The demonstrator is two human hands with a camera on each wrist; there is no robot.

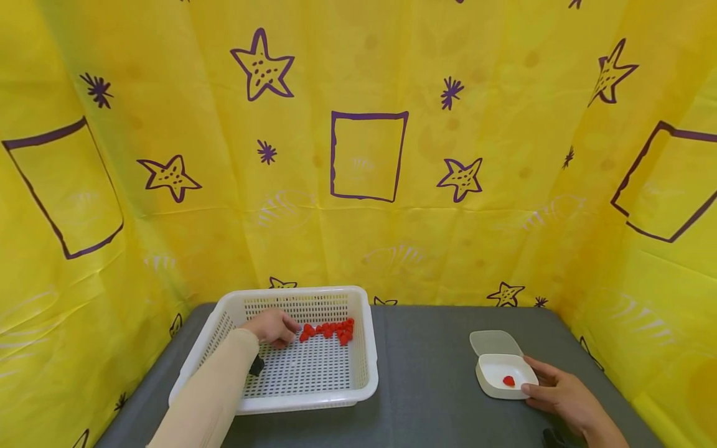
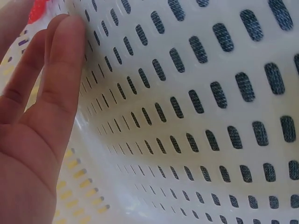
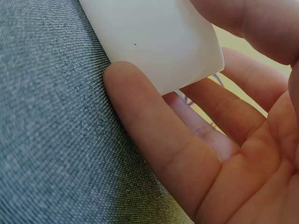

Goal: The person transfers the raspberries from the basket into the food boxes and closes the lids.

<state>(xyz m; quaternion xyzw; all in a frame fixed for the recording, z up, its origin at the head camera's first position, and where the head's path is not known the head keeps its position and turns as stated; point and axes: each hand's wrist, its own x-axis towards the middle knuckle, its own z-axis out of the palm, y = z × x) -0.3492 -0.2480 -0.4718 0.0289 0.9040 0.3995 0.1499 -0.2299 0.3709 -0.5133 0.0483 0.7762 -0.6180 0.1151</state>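
Note:
A white perforated plastic basket (image 1: pixel 364 373) stands on the left of the table, with a cluster of small red pieces (image 1: pixel 327 331) toward its back right. My left hand (image 1: pixel 272 326) reaches down inside it, fingertips close to the leftmost red pieces. In the left wrist view its fingers (image 2: pixel 63 70) are nearly straight above the slotted floor, and a bit of red (image 2: pixel 37 10) shows beyond them. At the right, my right hand (image 1: pixel 562 395) grips the side of a small white box (image 1: pixel 493 390), thumb at the rim. One red piece (image 1: pixel 508 381) lies inside the box.
The box's translucent lid (image 1: pixel 495 342) is flipped back behind it. Dark grey cloth (image 1: pixel 420 373) covers the table. Yellow curtains (image 1: pixel 370 249) with purple drawings hang along the back and both sides. The basket's raised walls surround the left hand.

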